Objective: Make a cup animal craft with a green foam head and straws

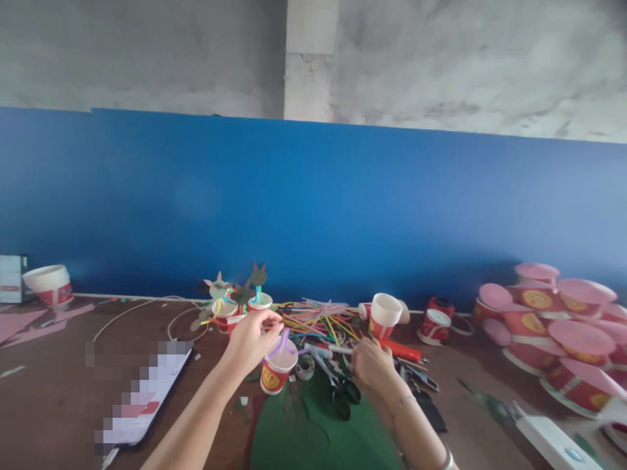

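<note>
in the head view, the left grip (251, 341), a bare hand, is at the upper left edge of a red and white paper cup (275, 378) that stands upright on the brown surface (63, 372). its thumb and forefinger are close together, a narrow gap at most, and i cannot tell whether they pinch anything. a bent purple straw (285, 341) rises out of that cup, just to the right of the left grip's fingertips. behind the left grip stand more cups with paper animal heads (258, 277) on straws.

the right grip (373, 365) is lowered to the surface with its fingers curled; their tips are hidden, so i cannot tell if it holds something. right behind it stands a paper cup (385, 314), and a red-orange tool (401, 350) lies just to its right. on its left are black-handled scissors (341, 399), partly over a green sheet (323, 434), and a roll of tape (305, 366). beyond and between the two grips spreads a pile of colored straws (321, 314).

well to the right of the right grip, cups with pink paper discs (580, 336) are heaped together. left of the left forearm lies a lit tablet (151, 398).
</note>
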Motion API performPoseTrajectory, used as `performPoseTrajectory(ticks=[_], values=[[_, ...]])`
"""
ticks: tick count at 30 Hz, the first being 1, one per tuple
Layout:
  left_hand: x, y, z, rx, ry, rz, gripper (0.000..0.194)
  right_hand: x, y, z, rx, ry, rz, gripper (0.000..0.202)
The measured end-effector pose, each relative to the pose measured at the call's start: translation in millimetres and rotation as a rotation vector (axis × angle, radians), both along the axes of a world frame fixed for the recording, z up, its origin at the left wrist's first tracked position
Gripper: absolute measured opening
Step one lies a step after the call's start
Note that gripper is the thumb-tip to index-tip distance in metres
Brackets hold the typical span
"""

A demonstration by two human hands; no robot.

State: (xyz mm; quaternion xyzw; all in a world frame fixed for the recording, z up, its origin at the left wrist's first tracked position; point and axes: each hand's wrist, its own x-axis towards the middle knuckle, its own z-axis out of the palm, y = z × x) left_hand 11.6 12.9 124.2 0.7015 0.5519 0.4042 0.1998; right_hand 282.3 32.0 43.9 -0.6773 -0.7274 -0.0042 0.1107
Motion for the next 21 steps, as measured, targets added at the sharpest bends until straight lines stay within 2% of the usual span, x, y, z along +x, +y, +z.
performPoseTrajectory(ticks=[5, 9, 12, 15, 17, 21], values=[[2.9, -4.7, -0.1, 0.200, 0.016, 0.020, 0.018, -7.5, 4.5, 6.8, 0.047, 0.069, -0.019, 0.018], [4.8, -9.2, 0.7, 0.371, 0.015, -0.036, 0.027, -11.9, 13.9, 13.5, 0.141, 0.350, 0.009, 0.021], [8.3, -14.2, 3.8, 0.405, 0.012, -0.088, 0.031, -12.7, 16.3, 21.1, 0.158, 0.599, 0.089, 0.027], [15.7, -21.7, 6.8, 0.406, 0.029, -0.108, 0.027, -14.7, 9.7, 35.0, 0.076, 0.914, 0.200, 0.030], [22.5, -27.4, 6.1, 0.433, 0.050, -0.132, 0.025, -18.3, 0.0, 47.5, 0.031, 1.080, 0.212, 0.026], [37.0, -34.9, -5.1, 0.482, 0.125, -0.251, 0.033, -28.5, -23.7, 72.7, -0.183, 1.258, 0.329, 0.026]])
